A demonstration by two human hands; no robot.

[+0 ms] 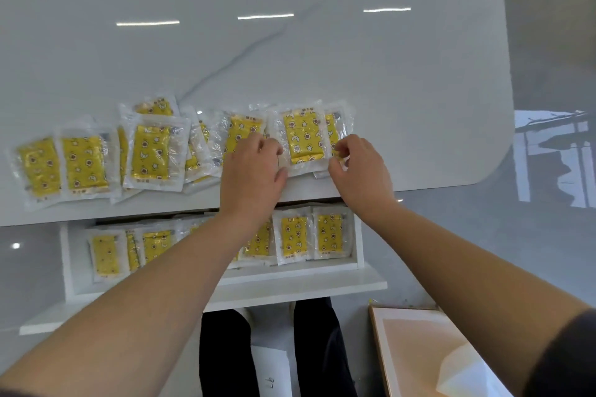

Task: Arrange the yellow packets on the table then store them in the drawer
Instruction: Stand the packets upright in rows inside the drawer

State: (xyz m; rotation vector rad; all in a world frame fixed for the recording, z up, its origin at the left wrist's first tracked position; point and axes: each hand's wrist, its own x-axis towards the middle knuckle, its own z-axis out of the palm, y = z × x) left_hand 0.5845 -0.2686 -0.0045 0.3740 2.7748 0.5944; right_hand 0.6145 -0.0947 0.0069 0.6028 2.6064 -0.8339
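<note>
Several yellow packets in clear wrappers lie in a loose overlapping row [150,151] along the near edge of the white table [290,58]. At the row's right end a small stack of packets [303,137] sits between my hands. My left hand [253,167] rests fingers-down on the stack's left edge and the packet beside it. The fingers of my right hand [356,166] pinch the stack's right edge. Below the table edge the white drawer [359,255] stands open, with several more yellow packets [293,235] laid flat inside; my left forearm hides part of them.
The table's rounded right corner [496,167] gives onto a glossy grey floor. A tan board or box [419,351] sits at lower right beside my dark-trousered legs [222,354]. The far half of the table holds only light reflections.
</note>
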